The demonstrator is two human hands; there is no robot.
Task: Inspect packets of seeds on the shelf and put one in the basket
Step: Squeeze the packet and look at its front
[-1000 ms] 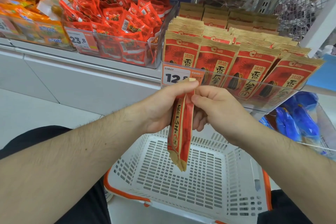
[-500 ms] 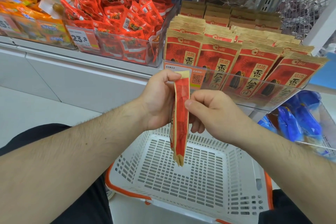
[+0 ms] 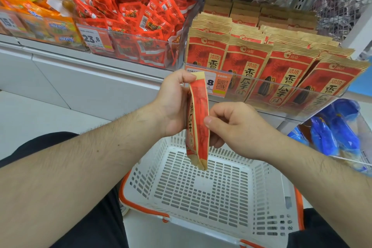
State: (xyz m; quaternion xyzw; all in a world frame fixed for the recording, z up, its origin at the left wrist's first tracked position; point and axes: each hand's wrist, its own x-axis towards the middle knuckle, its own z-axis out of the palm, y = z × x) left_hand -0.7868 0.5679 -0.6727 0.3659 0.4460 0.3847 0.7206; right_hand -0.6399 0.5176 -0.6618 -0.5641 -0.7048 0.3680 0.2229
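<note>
A shop aisle: a white shelf carries clear bins of packaged snacks fronted by a price tag, and a white shopping basket sits below that shelf.

So the shelf is white and runs across the top. At its right end a clear bin holds rows of red seed packets standing upright. Left of that, another clear bin's piled with small red snack packs, and orange packs sit toward the left edge.
</note>
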